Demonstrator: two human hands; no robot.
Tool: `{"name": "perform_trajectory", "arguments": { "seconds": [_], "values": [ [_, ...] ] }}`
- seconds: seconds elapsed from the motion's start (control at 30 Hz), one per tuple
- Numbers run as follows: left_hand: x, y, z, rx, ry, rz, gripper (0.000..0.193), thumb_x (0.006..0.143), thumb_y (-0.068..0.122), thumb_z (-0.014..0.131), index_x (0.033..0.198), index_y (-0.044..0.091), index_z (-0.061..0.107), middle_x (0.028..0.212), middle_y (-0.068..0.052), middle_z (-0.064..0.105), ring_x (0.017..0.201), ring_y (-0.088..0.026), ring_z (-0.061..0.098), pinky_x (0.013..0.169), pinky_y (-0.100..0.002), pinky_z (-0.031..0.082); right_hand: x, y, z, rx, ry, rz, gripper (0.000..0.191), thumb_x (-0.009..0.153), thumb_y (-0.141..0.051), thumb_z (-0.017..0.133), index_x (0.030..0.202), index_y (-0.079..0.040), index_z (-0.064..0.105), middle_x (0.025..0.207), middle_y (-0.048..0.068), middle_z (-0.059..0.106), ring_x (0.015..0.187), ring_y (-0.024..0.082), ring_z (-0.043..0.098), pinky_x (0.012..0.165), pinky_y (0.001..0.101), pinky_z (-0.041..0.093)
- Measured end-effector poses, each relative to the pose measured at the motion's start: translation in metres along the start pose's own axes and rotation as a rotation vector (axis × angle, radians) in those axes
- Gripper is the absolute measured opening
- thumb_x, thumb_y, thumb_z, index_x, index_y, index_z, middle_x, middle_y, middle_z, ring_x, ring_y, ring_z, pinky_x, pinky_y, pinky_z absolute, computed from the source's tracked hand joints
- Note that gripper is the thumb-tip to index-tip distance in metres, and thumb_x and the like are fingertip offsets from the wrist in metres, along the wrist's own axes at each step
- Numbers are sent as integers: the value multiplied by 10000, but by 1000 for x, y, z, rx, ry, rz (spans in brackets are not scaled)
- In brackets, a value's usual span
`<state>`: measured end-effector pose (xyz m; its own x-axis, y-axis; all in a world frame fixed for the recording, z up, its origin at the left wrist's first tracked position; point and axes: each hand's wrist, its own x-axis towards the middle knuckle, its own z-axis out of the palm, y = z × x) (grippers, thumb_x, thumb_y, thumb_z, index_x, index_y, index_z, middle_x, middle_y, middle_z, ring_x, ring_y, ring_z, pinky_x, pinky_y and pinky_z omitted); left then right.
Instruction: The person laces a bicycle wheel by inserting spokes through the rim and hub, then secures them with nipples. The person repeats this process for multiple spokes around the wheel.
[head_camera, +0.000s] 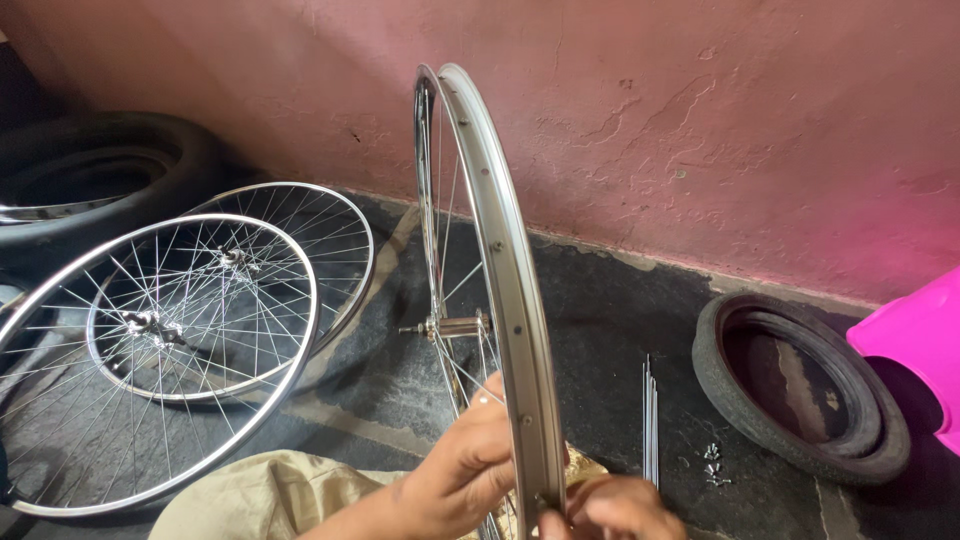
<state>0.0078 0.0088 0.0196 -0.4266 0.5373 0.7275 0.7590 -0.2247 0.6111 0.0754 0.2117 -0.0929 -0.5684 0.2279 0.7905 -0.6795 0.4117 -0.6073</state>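
A shiny silver metal bicycle wheel rim (505, 270) stands upright on edge in front of the person, seen nearly edge-on, with thin spokes running in to a chrome hub and axle (452, 326) at its middle. The left hand (465, 465) comes up from the lower left and grips the rim low down, fingers curled closed against its left face among the spokes. The right hand (615, 510) sits at the bottom edge of the view, just right of the rim, fingertips pinched together at the rim's lower part; what they pinch is too small to tell. A khaki trouser knee (260, 495) lies below the left forearm.

Just right of the rim, a bundle of loose thin steel spokes (650, 425) lies on the dark stone floor (590, 330), with a small scatter of metal nipples (712, 465) beside it. Farther right lies a worn black rubber tyre (800, 395), then a bright pink plastic object (915, 340) at the edge. To the left, two finished spoked wheels (160, 340) lie flat and overlapping, with a black tyre (95, 175) behind them. A rough pink plaster wall (700, 120) backs everything.
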Motion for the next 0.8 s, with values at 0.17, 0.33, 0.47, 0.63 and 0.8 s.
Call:
{"name": "perform_trajectory", "arguments": {
  "seconds": [0.17,0.33,0.47,0.63,0.8],
  "values": [
    [6,41,19,245,619,-10,532,1082,404,570,1432,9,505,1404,-164,574,1382,-302,552,1220,-487,413,-16,-11,41,-27,165,-206,381,744,6,825,984,-109,552,873,24,600,681,132,693,675,266,596],
    [22,82,-14,362,558,-229,1027,803,157,764,1588,-16,126,1531,-237,388,1359,-340,508,1062,-449,469,-7,-44,74,-113,22,-508,257,822,-12,770,991,-89,592,886,43,636,728,161,691,695,297,578],
    [34,82,-52,107,608,-445,1011,782,-151,551,1668,30,100,1558,-216,458,1245,-269,602,825,-316,575,29,-55,71,-244,-66,-654,158,885,-26,726,997,-72,624,896,58,665,766,183,689,710,322,563],
    [-4,70,-66,291,514,-315,1026,662,-199,514,1604,-27,146,1552,-257,406,1407,-297,480,1087,-360,470,95,10,28,-569,75,-331,41,964,-43,671,1004,-51,663,909,78,701,813,212,686,729,354,545],
    [-96,36,-40,166,673,-371,936,714,-194,524,1587,-40,225,1476,-266,515,1251,-274,623,801,-271,546,115,118,-46,-521,163,422,261,942,-138,693,1181,-34,678,1026,122,745,899,249,736,793,356,570]
  ]
}}
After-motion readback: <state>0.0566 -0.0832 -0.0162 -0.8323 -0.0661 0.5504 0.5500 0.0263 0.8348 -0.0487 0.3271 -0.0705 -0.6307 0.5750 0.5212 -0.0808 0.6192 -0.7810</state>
